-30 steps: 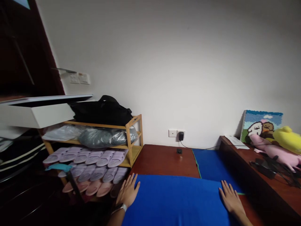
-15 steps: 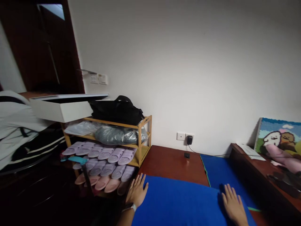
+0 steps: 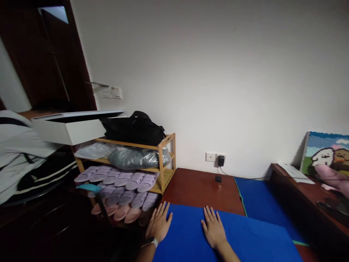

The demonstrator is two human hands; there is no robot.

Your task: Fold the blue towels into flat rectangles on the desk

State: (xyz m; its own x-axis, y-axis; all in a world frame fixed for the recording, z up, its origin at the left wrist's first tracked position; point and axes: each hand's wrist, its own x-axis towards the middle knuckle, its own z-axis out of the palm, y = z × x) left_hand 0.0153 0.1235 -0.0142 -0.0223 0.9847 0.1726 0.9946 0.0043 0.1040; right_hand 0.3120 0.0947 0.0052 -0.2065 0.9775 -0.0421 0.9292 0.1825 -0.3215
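A blue cloth [image 3: 188,233] lies over the reddish-brown wooden surface [image 3: 203,189]. My left hand [image 3: 159,222] rests at the cloth's left far corner, fingers spread, a watch on its wrist. Flat on the middle of the cloth, near its far edge, lies my right hand [image 3: 214,227], its fingers apart. Neither hand holds anything. Beyond the cloth on the right, another blue piece with a green edge [image 3: 267,203] covers a lower strip.
To the left stands a wooden rack [image 3: 161,167] with purple and pink slippers, plastic-wrapped items and a black bag [image 3: 135,129]. A white box [image 3: 69,131] is beside it. A black plug [image 3: 221,160] sits in the wall socket. On the right are a raised ledge [image 3: 297,193] and a fluffy picture [image 3: 324,153].
My right hand has moved left across the cloth, from its right part to the middle. My left hand stays at the left corner. The view has shifted slightly.
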